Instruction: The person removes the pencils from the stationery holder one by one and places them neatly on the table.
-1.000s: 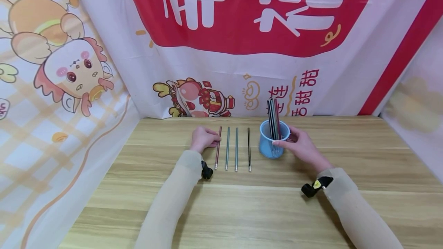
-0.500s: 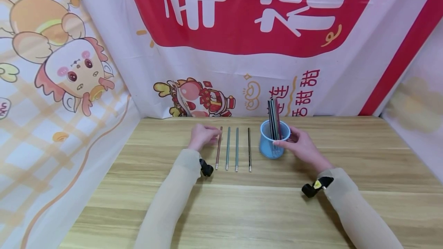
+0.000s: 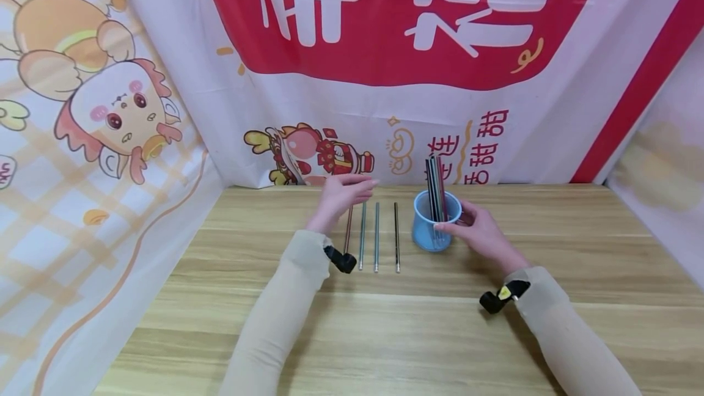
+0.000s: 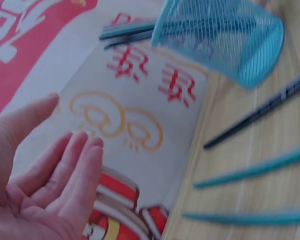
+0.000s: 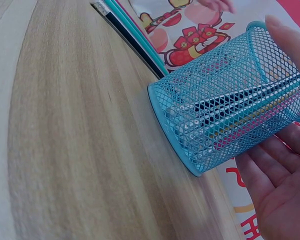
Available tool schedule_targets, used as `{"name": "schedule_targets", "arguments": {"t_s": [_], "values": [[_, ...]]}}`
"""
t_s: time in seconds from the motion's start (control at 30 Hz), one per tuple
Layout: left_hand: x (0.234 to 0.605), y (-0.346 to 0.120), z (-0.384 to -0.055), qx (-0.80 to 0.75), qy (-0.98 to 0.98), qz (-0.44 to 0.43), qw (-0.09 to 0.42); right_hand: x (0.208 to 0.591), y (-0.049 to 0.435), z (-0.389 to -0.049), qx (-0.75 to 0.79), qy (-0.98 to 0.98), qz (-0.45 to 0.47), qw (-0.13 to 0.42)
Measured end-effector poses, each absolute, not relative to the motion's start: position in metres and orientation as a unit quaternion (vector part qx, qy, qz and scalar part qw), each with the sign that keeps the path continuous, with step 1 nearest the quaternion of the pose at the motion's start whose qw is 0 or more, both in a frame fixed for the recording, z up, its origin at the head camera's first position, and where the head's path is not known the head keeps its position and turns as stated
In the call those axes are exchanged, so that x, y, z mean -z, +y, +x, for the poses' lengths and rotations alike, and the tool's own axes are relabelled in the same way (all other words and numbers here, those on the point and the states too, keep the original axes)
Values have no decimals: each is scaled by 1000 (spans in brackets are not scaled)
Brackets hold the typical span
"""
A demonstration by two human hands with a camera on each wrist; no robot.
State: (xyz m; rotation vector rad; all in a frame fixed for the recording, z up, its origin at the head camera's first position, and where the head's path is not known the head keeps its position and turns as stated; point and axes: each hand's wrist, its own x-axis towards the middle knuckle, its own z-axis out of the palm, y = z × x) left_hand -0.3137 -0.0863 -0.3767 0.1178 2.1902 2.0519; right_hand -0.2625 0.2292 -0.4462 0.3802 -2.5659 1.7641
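Note:
My left hand (image 3: 343,197) is raised over the far ends of the laid-out pencils, fingers extended and holding nothing. Beneath and beside it lie a dark red pencil (image 3: 349,231), two teal pencils (image 3: 362,240) and a black pencil (image 3: 396,240), side by side on the table. The forearm partly hides the red one. A blue mesh pencil cup (image 3: 426,234) stands upright to their right. My right hand (image 3: 480,228) grips this cup from the right, with the thumb at the near side and fingers round the back. Several pencils (image 5: 250,107) lean inside the cup.
The wooden table (image 3: 407,347) ends at a printed cloth backdrop (image 3: 308,96) just behind the pencils. Another printed cloth (image 3: 82,200) hangs along the left side. A small black wrist camera (image 3: 343,261) sits close above the red pencil's near end.
My left hand has let go of the red pencil, leaving it on the table, then risen and moved forward and right. My right hand and the cup have stayed in place.

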Motion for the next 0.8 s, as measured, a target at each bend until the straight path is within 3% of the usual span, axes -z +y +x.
{"name": "schedule_targets", "arguments": {"t_s": [0.2, 0.6, 0.8], "values": [[374, -56, -310, -692, 714, 86, 64, 446, 229, -264, -557, -822, 119, -2], [379, -7, -317, -618, 781, 85, 32, 448, 230, -265, -551, -826, 118, 6], [390, 7, -323, -600, 794, 95, 39, 449, 230, -265, -554, -824, 123, 12]]}}
